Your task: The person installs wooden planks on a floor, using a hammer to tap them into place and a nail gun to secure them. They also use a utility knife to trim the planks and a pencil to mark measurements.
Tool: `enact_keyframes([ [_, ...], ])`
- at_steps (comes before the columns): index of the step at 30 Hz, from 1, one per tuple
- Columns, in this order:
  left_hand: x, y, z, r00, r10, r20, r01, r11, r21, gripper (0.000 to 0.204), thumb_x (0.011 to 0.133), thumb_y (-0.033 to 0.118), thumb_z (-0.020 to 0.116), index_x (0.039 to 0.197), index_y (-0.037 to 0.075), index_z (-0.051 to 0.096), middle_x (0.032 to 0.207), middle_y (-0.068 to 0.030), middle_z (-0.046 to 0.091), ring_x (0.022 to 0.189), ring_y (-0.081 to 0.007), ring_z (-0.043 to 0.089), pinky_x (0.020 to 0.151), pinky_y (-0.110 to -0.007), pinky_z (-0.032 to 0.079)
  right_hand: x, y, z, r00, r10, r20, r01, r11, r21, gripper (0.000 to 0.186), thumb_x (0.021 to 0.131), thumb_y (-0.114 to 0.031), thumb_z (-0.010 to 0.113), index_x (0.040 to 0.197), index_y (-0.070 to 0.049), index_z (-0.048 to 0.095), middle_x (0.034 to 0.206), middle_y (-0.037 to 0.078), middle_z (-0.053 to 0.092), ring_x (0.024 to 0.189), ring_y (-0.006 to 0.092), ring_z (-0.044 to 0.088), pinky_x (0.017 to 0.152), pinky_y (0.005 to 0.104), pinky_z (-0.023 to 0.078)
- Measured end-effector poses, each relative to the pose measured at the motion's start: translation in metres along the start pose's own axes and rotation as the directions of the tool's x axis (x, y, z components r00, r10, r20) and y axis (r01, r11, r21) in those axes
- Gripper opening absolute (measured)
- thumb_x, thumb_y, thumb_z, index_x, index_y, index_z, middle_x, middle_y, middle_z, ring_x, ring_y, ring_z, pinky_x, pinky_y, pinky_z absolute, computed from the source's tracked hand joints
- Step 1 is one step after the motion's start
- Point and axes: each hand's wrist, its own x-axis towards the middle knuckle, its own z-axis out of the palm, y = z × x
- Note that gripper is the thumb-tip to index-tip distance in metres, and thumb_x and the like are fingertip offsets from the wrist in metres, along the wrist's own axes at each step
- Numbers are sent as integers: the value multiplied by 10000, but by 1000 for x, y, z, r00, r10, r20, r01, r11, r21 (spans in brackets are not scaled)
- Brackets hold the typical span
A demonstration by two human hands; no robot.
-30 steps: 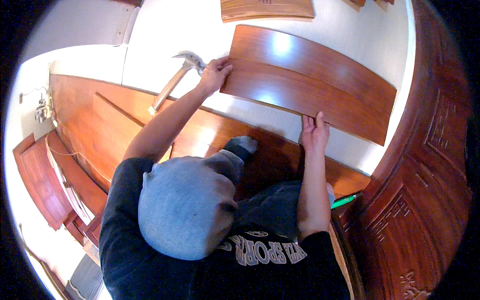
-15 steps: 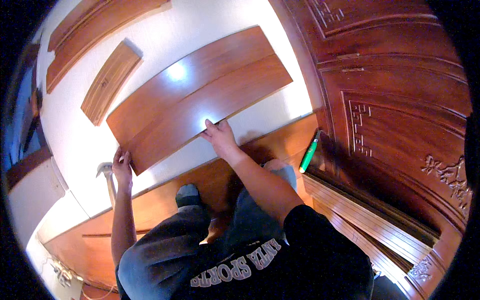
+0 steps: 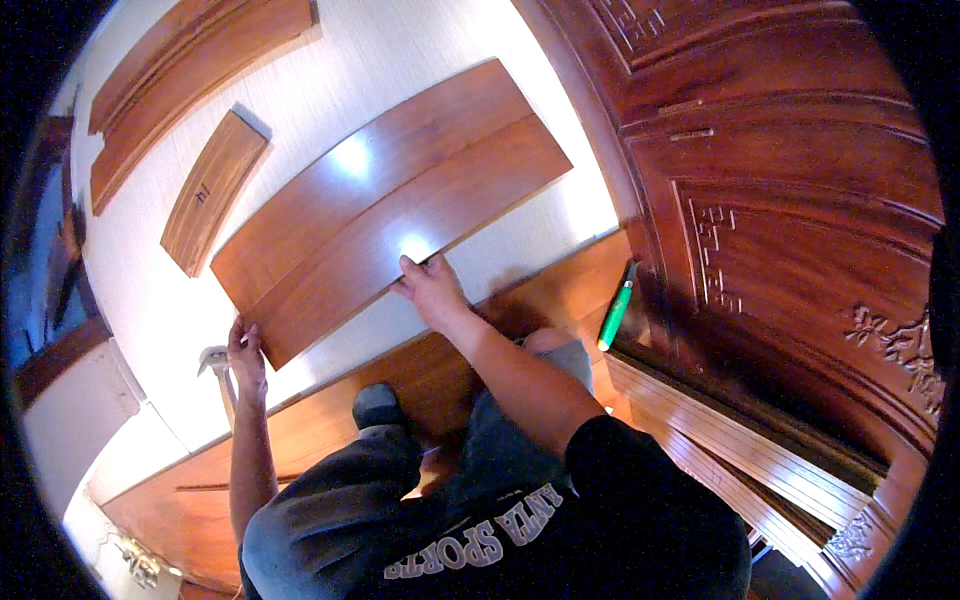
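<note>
The paired planks (image 3: 390, 212) lie flat on the pale surface to the left of the carved dark panel (image 3: 780, 205); their right end is the nearer one to that panel, with a pale strip between; both ends are square-cut, so neither reads as a front. The long axis slants from well left of the carved panel toward its far part, rising away from the person; the planks thus stretch ahead of both hands. The right hand (image 3: 435, 292), nearer the carved panel, touches the near long edge around its middle, thumb and fingers narrowed there; the left hand (image 3: 245, 350), farther left of the panel, has its bent fingers at the left end; whether either truly grips cannot be told. The hammer (image 3: 214, 362) lies beside the left hand, well left of the panel.
</note>
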Motion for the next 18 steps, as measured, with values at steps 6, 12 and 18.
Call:
enact_keyframes([
  [6,-4,-1,-7,962,-212,171,208,977,42,268,998,142,713,1203,-3,618,974,-8,627,841,-91,559,726,-259,462,-6,14,-17,995,-9,-98,2,998,-70,327,1064,-157,594,1364,-92,481,1280,77,603,1160,242,640,957,444,575],
  [12,-34,7,6,897,-315,310,298,949,103,216,960,216,786,1040,87,633,882,53,577,733,-65,469,651,-254,397,-26,16,-51,979,-86,-183,37,965,-259,339,1067,-219,590,1350,-55,505,1171,89,649,957,195,700,732,361,611],
  [18,-36,20,35,932,-93,351,-10,960,279,367,976,295,768,1144,31,575,848,22,518,742,-102,455,665,-281,406,-43,-25,-83,982,111,-150,-177,806,-565,402,1071,-323,534,1306,1,568,1025,142,714,743,222,730,617,348,576],
])
